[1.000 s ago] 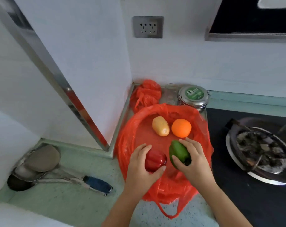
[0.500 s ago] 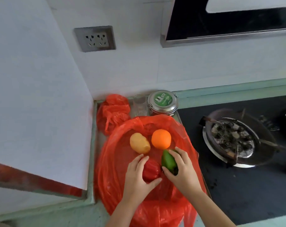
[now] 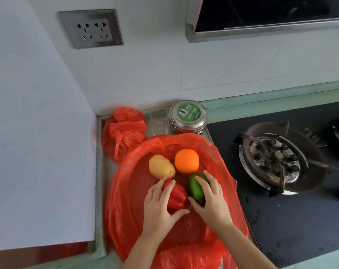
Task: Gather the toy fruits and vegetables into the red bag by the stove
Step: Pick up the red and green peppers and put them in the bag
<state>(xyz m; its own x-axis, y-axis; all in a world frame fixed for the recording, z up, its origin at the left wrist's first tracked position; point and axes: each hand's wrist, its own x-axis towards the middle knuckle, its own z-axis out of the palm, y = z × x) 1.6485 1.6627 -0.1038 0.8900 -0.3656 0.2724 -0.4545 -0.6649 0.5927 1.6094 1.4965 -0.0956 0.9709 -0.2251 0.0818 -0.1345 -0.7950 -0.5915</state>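
Note:
A wide red bag (image 3: 126, 200) lies spread open on the counter just left of the stove. Inside it, at the back, a yellow potato (image 3: 160, 166) and an orange (image 3: 186, 160) lie side by side, touching. Nearer to me, my left hand (image 3: 160, 208) is wrapped around a red bell pepper (image 3: 176, 195), thumb underneath and fingers over its left side. My right hand (image 3: 211, 199) grips a green pepper (image 3: 196, 186) from the right. The two peppers sit against each other inside the bag.
A crumpled second red bag (image 3: 124, 131) sits in the back corner beside a clear glass (image 3: 159, 121) and a steel tin with a green lid (image 3: 188, 117). A black stove with a dirty burner (image 3: 277, 158) lies right. A white wall panel (image 3: 38, 152) stands left.
The view has swung right and closer; the utensils at the left are out of sight. Both hands have slid slightly forward in the bag, still holding the two peppers.

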